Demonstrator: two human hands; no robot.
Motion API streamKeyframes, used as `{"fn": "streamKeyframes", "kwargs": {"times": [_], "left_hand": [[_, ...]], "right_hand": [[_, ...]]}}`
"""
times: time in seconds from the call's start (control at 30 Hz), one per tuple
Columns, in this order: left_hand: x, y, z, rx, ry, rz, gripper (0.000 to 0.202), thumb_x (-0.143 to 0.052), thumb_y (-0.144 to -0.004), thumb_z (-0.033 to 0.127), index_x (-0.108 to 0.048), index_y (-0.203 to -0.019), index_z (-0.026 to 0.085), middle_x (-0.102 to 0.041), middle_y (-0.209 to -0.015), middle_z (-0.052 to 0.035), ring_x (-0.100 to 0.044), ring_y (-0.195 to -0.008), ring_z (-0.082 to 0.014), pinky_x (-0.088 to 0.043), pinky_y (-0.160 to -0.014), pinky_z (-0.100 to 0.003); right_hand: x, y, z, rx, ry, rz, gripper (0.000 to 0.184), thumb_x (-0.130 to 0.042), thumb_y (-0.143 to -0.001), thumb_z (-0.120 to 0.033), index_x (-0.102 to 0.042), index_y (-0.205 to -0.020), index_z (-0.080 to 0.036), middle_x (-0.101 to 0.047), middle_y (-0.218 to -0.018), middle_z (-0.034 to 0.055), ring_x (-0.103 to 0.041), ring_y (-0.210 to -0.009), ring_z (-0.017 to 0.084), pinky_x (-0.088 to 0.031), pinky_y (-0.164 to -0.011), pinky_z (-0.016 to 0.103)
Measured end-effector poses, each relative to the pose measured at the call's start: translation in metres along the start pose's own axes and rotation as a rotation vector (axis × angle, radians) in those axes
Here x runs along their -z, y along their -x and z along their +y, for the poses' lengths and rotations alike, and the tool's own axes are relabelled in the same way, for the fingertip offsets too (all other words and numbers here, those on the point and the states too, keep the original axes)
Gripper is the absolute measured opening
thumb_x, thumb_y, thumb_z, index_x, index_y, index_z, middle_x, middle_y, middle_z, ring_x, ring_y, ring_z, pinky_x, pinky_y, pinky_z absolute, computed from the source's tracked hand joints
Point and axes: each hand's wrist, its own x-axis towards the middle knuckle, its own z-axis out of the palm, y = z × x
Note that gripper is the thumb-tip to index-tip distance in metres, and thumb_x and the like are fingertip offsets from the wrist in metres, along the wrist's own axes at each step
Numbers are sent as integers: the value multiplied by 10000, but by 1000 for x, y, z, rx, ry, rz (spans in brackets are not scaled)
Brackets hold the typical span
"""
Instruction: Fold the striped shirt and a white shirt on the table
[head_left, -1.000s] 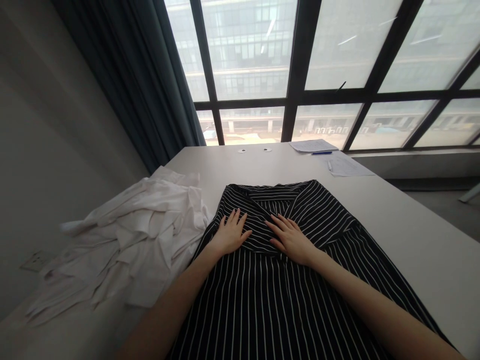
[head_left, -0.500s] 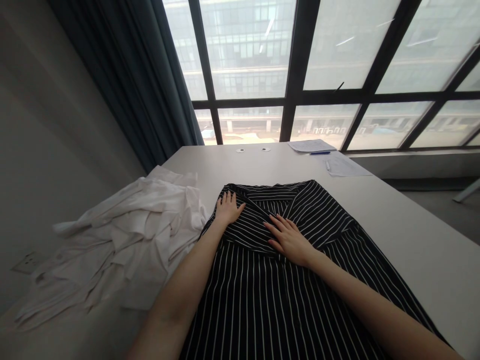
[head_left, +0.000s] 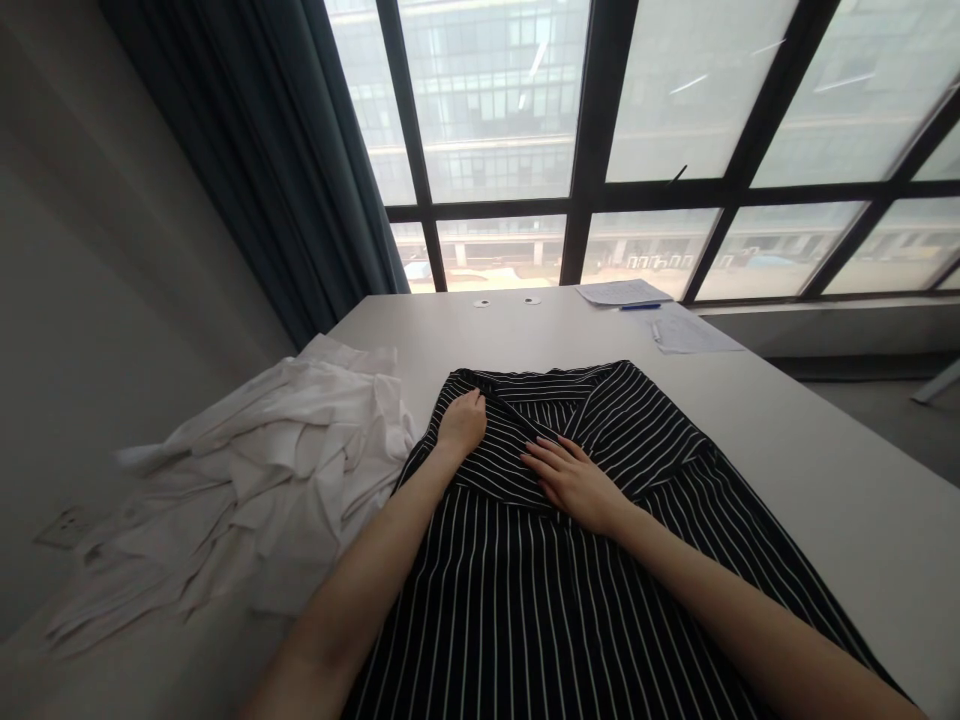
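A black shirt with white stripes (head_left: 517, 590) lies spread on the white table, its V-shaped neckline at the far end. Near the left shoulder, my left hand (head_left: 463, 422) is closed with its fingers pinched on the cloth at the neckline edge. My right hand (head_left: 577, 487) rests flat on the upper front by the point of the V, fingers stretched out. Both forearms reach over the shirt and cover parts of it. The shirt's lower end runs out of view.
Crumpled white clothing (head_left: 300, 450) is heaped to the left of the shirt. Papers (head_left: 622, 291) and a blue pen (head_left: 640, 307) lie at the table's far right. Beyond the table (head_left: 420, 325) stand a window and a dark curtain (head_left: 300, 180).
My left hand has gone from lying flat with spread fingers to closing on the cloth at the neckline edge. My right hand has shifted slightly left and stays flat.
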Motion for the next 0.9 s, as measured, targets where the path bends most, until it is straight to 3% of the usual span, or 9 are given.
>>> {"fn": "streamKeyframes", "kwargs": {"times": [0.07, 0.17, 0.27, 0.37, 0.57, 0.8, 0.9], "left_hand": [[0, 6, 10, -56, 11, -27, 448, -345, -955, 177, -528, -1346, 58, -500, -1442, -163, -439, -1354, -217, -319, -1125, -333], [-2, 16, 19, -81, 22, -75, 509, -352, -989, 332, -448, -1419, 76, -418, -1504, -163, -343, -1417, -262, -288, -1147, -435], [-5, 25, 15, -74, 25, -127, 627, -326, -988, 496, -344, -1489, 120, -284, -1570, -155, -227, -1463, -301, -233, -1149, -542], [-6, 28, 4, -57, 24, -168, 697, -274, -977, 581, -275, -1521, 145, -210, -1593, -150, -171, -1479, -296, -197, -1155, -558], [-7, 28, -4, -35, 19, -182, 738, -245, -966, 616, -223, -1540, 153, -184, -1602, -143, -130, -1487, -295, -171, -1164, -550], [-5, 28, -2, -27, 31, -208, 767, -221, -962, 628, -226, -1534, 118, -157, -1604, -146, -112, -1490, -287, -154, -1171, -546], [-6, 30, -2, -31, 29, -168, 745, -245, -966, 607, -263, -1522, 112, -202, -1593, -157, -155, -1483, -290, -185, -1165, -533]], "right_hand": [[-1, 0, 1, -26, -9, -28, 460, -369, -988, -266, -462, -1436, -224, -445, -1505, 59, -362, -1399, 263, -265, -1153, 505], [-2, 0, 2, -50, -11, -46, 463, -379, -994, -321, -437, -1452, -296, -412, -1528, 38, -316, -1420, 295, -267, -1133, 545], [-3, 0, 4, -57, -26, -58, 468, -398, -993, -394, -415, -1459, -353, -386, -1542, 41, -290, -1432, 304, -264, -1124, 561], [-2, 1, 5, -51, -43, -74, 481, -388, -991, -464, -405, -1462, -371, -366, -1553, 48, -272, -1438, 311, -256, -1122, 571], [-1, 3, 7, -26, -70, -73, 534, -387, -963, -569, -362, -1473, -414, -333, -1569, 32, -230, -1452, 318, -244, -1119, 599], [4, 12, 7, -42, -84, -116, 541, -353, -971, -571, -353, -1482, -394, -305, -1579, 49, -196, -1461, 323, -224, -1123, 617], [10, 19, 9, -42, -145, -125, 534, -383, -968, -555, -380, -1472, -379, -298, -1583, 35, -179, -1468, 305, -202, -1143, 602]]}}
